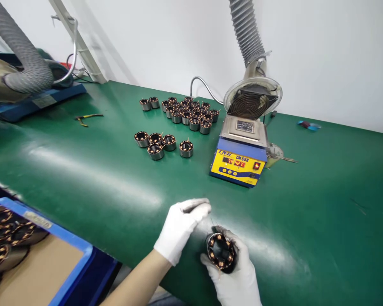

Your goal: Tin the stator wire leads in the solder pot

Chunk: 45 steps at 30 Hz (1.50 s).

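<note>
My right hand (234, 270), in a white glove with dark smudges, is wrapped round a motor stator (221, 251), a steel ring with copper windings and a dark inside. The stator's open end is tilted up towards me, and a short copper lead sticks out at its lower edge. My left hand (185, 225), also white-gloved, is just up and to the left of the stator, with fingers pressed together. A thin wire rises from the stator towards those fingertips; whether they pinch it is too small to tell.
A yellow-and-blue solder pot (239, 159) stands ahead under a fume hood (253, 100). Several stators (187, 148) stand left of it, with a larger cluster (191, 112) behind. Yellow-handled cutters (88, 117) lie farther left. A blue bin (73, 255) of stators is at lower left.
</note>
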Available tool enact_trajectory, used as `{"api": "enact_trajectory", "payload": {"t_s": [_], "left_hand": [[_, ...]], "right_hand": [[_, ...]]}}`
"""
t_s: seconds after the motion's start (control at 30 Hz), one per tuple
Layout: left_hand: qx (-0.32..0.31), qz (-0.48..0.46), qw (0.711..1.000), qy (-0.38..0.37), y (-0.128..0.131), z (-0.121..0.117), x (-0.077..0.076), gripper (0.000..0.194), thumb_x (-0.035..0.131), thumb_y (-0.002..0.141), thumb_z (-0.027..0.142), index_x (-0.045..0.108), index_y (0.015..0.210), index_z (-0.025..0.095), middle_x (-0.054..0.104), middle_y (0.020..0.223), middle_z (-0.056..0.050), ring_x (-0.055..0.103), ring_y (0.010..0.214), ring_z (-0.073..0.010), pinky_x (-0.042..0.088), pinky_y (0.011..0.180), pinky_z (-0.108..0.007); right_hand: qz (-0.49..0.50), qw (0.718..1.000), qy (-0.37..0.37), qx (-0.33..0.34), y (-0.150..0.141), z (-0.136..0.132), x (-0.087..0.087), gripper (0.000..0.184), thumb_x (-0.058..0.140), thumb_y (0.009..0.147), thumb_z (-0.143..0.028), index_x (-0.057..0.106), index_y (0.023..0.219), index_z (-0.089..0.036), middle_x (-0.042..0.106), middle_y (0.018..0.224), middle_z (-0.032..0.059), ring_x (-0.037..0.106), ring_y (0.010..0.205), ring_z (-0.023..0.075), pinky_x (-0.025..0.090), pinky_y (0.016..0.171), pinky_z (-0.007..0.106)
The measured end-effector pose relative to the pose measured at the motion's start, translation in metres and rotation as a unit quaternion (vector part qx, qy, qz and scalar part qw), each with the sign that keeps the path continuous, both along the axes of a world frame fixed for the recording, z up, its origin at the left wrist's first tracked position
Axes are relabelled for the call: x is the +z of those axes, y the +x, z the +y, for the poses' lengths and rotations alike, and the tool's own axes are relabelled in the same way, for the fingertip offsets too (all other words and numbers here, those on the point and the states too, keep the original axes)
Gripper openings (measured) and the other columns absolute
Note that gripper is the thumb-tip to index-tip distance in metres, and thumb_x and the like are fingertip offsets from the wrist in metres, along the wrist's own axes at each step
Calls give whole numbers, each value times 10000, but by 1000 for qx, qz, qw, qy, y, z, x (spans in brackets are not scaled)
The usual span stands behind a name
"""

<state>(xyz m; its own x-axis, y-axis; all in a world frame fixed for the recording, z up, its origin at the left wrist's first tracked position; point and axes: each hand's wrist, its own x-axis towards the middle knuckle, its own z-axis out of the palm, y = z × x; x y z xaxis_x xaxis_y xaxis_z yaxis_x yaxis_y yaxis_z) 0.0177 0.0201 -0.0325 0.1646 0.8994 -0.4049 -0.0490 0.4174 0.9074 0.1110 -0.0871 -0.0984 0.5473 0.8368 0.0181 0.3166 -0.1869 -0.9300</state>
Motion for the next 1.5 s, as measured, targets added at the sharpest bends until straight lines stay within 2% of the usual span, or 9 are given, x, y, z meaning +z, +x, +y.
{"api": "enact_trajectory", "payload": {"t_s": [0.13, 0.37, 0.6, 0.77, 0.87, 1.07, 1.17, 1.33, 1.5], "left_hand": [[-96, 23, 995, -19, -3, -5, -1, 368, 709, 551, 316, 721, 884, 158, 731, 893, -52, 655, 876, -251, 502, 796, -311], [-89, -6, 994, -60, 9, -12, -1, 144, 615, 494, 264, 646, 584, 155, 647, 597, -12, 596, 612, -186, 478, 617, -279], [-65, 56, 996, -26, 7, -18, 4, 174, 583, 546, 308, 603, 636, 160, 639, 646, -47, 606, 647, -211, 476, 629, -306], [-87, 73, 993, 12, 8, -19, -1, 466, 715, 564, 267, 604, 1004, 163, 679, 994, -75, 644, 881, -226, 508, 765, -294], [-123, 16, 992, -23, 14, -15, -5, 253, 675, 581, 263, 677, 818, 173, 703, 778, -35, 653, 762, -215, 509, 687, -281], [42, -92, 990, -102, 10, -4, -3, 242, 726, 504, 297, 641, 690, 167, 689, 613, -7, 636, 634, -178, 498, 631, -252], [51, -51, 996, -58, -1, -4, 1, 351, 734, 557, 360, 674, 841, 163, 733, 819, -46, 660, 839, -218, 499, 784, -283], [-146, 97, 977, 121, -13, -15, 0, 203, 676, 686, 278, 713, 878, 223, 687, 1024, -31, 580, 1049, -243, 413, 965, -336], [-104, 153, 977, 109, -20, -23, -5, 312, 676, 656, 254, 693, 967, 246, 665, 1110, -18, 505, 1167, -275, 361, 1040, -406]], "right_hand": [[17, 1000, -9, -14, -1, 0, 2, 553, 699, 627, -361, 509, 1128, -227, 676, 1096, 104, 652, 976, 280, 496, 883, 437], [26, 999, -34, -11, -1, -1, 6, 685, 707, 636, -412, 464, 1242, -203, 671, 1122, 130, 650, 999, 294, 496, 894, 449], [25, 999, -37, 3, 1, -1, 11, 721, 709, 646, -419, 452, 1276, -182, 681, 1118, 131, 653, 1004, 293, 516, 869, 430], [6, 999, -39, 4, 2, -2, 10, 725, 713, 650, -468, 464, 1266, -178, 660, 1153, 159, 647, 1010, 308, 508, 872, 452], [18, 999, -31, 5, 1, -1, 11, 721, 704, 663, -447, 449, 1282, -179, 636, 1198, 160, 621, 1069, 311, 498, 894, 457], [19, 999, -31, 11, 2, -1, 13, 635, 705, 663, -387, 480, 1228, -207, 667, 1160, 116, 632, 1058, 280, 488, 926, 437], [-16, 999, -24, 24, 5, -2, 9, 591, 718, 666, -416, 513, 1180, -208, 684, 1128, 114, 642, 1037, 278, 496, 919, 438], [-88, 995, 34, 43, 10, -2, -3, 537, 694, 707, -463, 535, 1165, -232, 688, 1107, 103, 667, 971, 270, 550, 825, 416], [-136, 989, 44, 45, 10, -1, -8, 557, 670, 728, -485, 514, 1198, -229, 691, 1093, 116, 671, 953, 280, 551, 812, 439]]}}
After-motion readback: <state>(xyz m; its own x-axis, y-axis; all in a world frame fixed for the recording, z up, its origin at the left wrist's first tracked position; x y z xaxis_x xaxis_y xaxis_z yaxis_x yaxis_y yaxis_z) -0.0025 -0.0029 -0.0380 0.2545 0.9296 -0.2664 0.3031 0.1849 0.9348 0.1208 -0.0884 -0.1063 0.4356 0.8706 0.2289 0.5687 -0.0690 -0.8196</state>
